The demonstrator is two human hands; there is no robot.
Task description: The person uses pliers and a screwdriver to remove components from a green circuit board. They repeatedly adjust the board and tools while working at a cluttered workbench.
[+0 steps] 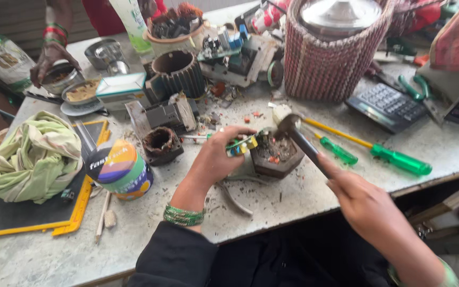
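the left hand (216, 157) is curled over a small bundle of yellow, green and blue parts (241, 145), its fingers (237, 131) closed around the bundle and holding it against the near-left edge of a dark brown hexagonal housing (275, 155) that sits on the grey, grit-strewn table (293, 202). the housing lies open side up, with debris and small red bits inside. the right hand (365, 204) grips the dark handle of a metal-headed hammer (298, 137), fingers wrapped shut around the lower end; the hammer head hovers just above the far rim of the housing, close to a pale round knob.

just right of the housing lie two green-handled screwdrivers with yellow shafts (399, 159), side by side. left of it stands a small rusty brown motor winding (160, 143), and nearer the edge a multicoloured cylindrical can (119, 170) lies on its side beside a crumpled pale green cloth (33, 157) on a yellow-framed black slate (22, 212). at the far side a pink woven basket holding a steel lidded pot (328, 58) stands upright, with a black calculator (386, 106) to its right. another person's hand (49, 58) rests on a steel bowl at far left.
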